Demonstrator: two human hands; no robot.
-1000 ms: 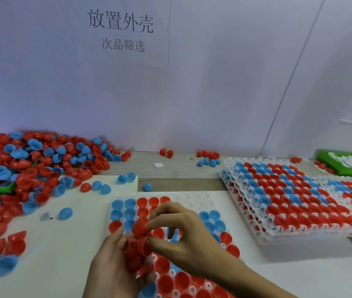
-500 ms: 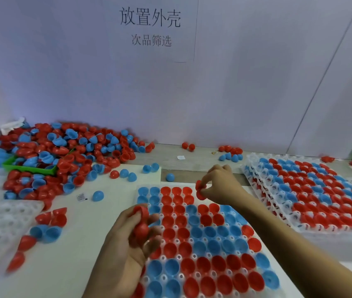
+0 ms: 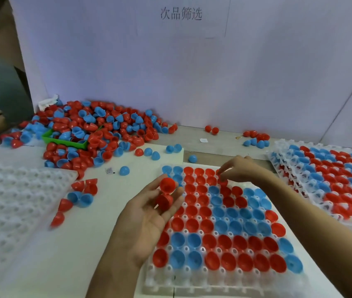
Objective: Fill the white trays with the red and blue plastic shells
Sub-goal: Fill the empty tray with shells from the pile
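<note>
A white tray (image 3: 220, 280) lies in front of me, most pockets filled with red and blue shells; its nearest rows are bare. My left hand (image 3: 147, 220) hovers palm up over the tray's left edge and holds a few nested red shells (image 3: 166, 191) between thumb and fingers. My right hand (image 3: 240, 169) reaches to the tray's far right corner. Its fingertips point down onto a red shell (image 3: 222, 182) seated in a pocket, with the thumb spread apart from the fingers.
A big pile of loose red and blue shells (image 3: 97, 130) covers a green bin (image 3: 67, 143) at the back left. An empty white tray (image 3: 9, 203) lies at the left. Stacked filled trays (image 3: 329, 177) sit at the right. Stray shells (image 3: 78, 196) dot the table.
My right hand has carried a red shell from my left hand to the tray's far right corner and lowered it into a pocket. My left hand has opened flatter. The view has tilted down.
</note>
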